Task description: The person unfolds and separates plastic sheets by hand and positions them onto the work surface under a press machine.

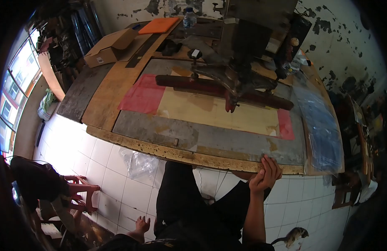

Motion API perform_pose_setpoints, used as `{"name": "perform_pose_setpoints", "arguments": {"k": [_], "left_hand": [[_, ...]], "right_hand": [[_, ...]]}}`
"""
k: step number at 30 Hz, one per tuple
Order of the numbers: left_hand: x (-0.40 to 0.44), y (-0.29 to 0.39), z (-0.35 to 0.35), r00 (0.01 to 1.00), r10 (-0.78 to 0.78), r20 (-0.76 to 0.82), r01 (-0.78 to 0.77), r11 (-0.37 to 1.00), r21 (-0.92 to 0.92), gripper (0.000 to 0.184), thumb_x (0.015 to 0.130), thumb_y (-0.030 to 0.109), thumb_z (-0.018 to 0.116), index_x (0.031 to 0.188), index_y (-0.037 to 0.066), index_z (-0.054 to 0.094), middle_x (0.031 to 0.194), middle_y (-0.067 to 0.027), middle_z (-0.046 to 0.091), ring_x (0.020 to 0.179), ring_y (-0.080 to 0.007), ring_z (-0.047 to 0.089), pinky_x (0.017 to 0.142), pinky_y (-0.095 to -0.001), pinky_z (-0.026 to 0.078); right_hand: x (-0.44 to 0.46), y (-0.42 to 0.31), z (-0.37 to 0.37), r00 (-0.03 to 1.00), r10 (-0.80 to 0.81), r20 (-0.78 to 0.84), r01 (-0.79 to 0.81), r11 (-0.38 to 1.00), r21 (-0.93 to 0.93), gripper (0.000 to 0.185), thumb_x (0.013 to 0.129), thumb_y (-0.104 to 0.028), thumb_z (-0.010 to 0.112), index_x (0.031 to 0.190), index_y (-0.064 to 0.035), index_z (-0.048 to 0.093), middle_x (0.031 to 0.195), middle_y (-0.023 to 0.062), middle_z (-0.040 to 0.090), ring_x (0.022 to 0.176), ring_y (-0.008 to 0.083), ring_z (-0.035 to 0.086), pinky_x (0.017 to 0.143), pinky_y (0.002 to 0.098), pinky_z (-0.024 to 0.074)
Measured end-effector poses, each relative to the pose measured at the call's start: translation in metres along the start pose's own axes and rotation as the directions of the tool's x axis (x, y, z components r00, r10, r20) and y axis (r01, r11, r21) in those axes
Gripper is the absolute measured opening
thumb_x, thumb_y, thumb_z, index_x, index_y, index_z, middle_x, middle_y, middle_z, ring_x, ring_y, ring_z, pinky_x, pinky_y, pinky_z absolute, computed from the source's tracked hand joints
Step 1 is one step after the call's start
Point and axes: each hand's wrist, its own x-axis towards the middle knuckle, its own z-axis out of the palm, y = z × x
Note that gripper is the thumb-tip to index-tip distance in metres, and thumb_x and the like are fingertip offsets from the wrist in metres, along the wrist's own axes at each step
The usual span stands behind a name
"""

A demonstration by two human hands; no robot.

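My right hand (265, 173) rests against the worn wooden front edge (193, 158) of the work table, near its right end. Its fingers point up over the edge, and I see nothing held in them. Low beside my left thigh, my left hand (142, 224) hangs with its fingers apart and holds nothing. On the table lies a grey board (156, 131) with a pale yellow sheet (218, 115) and a pink-red panel (143, 94) at its left. Over the sheet stands a dark metal press-like machine (239, 79) with a long crossbar.
Clear plastic sheets (321, 129) lie at the table's right end. A cardboard box (107, 46), an orange folder (159, 25) and a water bottle (189, 19) stand at the back. Below are a red stool (87, 192), a plastic bag (139, 163) and a cat (294, 237) on white tiles.
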Motion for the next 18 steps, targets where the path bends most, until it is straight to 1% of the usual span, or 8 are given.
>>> {"name": "perform_pose_setpoints", "arguments": {"k": [2,4,8,11,13,14,16,18], "left_hand": [[0.001,-0.003,-0.008,0.999,0.035,0.019,-0.036,0.999,0.025,0.069,0.104,0.054,0.053,0.147,-0.001,0.054,0.154,-0.0317,0.048,0.147,-0.0469,0.042,0.121,-0.0584,0.032],[0.023,0.007,-0.015,0.957,0.271,-0.100,-0.267,0.962,0.051,0.068,0.103,0.049,0.057,0.147,-0.001,0.053,0.153,-0.0313,0.048,0.146,-0.0470,0.042,0.121,-0.0587,0.032],[0.079,0.143,-0.103,0.636,0.639,-0.432,-0.645,0.748,0.157,0.066,0.087,0.017,0.074,0.147,0.004,0.051,0.151,-0.0250,0.044,0.142,-0.0463,0.041,0.119,-0.0582,0.034],[0.075,0.253,-0.189,0.107,0.799,-0.592,-0.764,0.447,0.465,0.051,0.081,0.008,0.071,0.131,0.016,0.064,0.137,-0.0139,0.053,0.130,-0.0370,0.050,0.111,-0.0518,0.040],[0.047,0.308,-0.239,-0.291,0.720,-0.630,-0.750,0.237,0.617,0.037,0.088,0.020,0.069,0.125,0.024,0.064,0.131,-0.0087,0.057,0.122,-0.0308,0.053,0.107,-0.0479,0.043],[0.023,0.336,-0.266,-0.302,0.719,-0.626,-0.754,0.221,0.619,0.037,0.088,0.020,0.069,0.125,0.024,0.064,0.131,-0.0087,0.057,0.122,-0.0308,0.053,0.107,-0.0479,0.043],[-0.026,0.387,-0.311,-0.648,0.438,-0.624,-0.671,0.061,0.739,0.026,0.097,0.040,0.063,0.121,0.030,0.064,0.127,-0.0054,0.059,0.117,-0.0265,0.055,0.105,-0.0455,0.044],[-0.051,0.430,-0.337,-0.711,0.379,-0.593,-0.638,0.008,0.770,0.032,0.098,0.047,0.059,0.125,0.032,0.065,0.131,-0.0056,0.059,0.118,-0.0259,0.056,0.106,-0.0457,0.044]], "right_hand": [[0.000,0.000,0.000,1.000,-0.002,-0.015,0.002,1.000,0.008,0.042,0.112,-0.026,0.040,0.114,-0.0024,0.075,0.124,0.0080,0.075,0.123,0.0304,0.062,0.110,0.0445,0.0372],[0.002,-0.002,-0.002,1.000,0.005,-0.007,-0.005,1.000,0.012,0.042,0.112,-0.026,0.040,0.115,-0.0025,0.075,0.124,0.0080,0.075,0.123,0.0302,0.062,0.110,0.0442,0.0373],[0.002,-0.005,-0.008,0.999,0.040,0.036,-0.041,0.999,0.031,0.040,0.111,-0.028,0.041,0.117,-0.0042,0.073,0.125,0.0076,0.075,0.126,0.0301,0.062,0.113,0.0444,0.0352],[-0.005,-0.002,-0.018,0.996,-0.014,0.092,0.010,0.999,0.045,0.039,0.107,-0.033,0.044,0.122,-0.0102,0.073,0.135,0.0030,0.070,0.133,0.0289,0.058,0.116,0.0508,0.0310],[-0.006,0.003,-0.024,0.997,-0.042,0.067,0.040,0.999,0.021,0.041,0.105,-0.038,0.046,0.121,-0.0127,0.073,0.133,0.0025,0.071,0.134,0.0273,0.058,0.122,0.0521,0.0226],[0.005,0.003,-0.032,0.993,-0.098,0.064,0.101,0.993,-0.055,0.043,0.106,-0.040,0.045,0.122,-0.0114,0.073,0.131,0.0050,0.072,0.135,0.0299,0.058,0.123,0.0514,0.0218],[0.025,0.015,-0.043,0.988,-0.149,0.042,0.155,0.969,-0.192,0.045,0.106,-0.043,0.046,0.124,-0.0098,0.072,0.134,0.0090,0.070,0.139,0.0352,0.055,0.125,0.0537,0.0175],[0.057,0.038,-0.060,0.997,-0.074,0.011,0.075,0.976,-0.204,0.046,0.106,-0.042,0.049,0.133,-0.0092,0.067,0.146,0.0101,0.063,0.146,0.0370,0.048,0.125,0.0558,0.0171]]}}
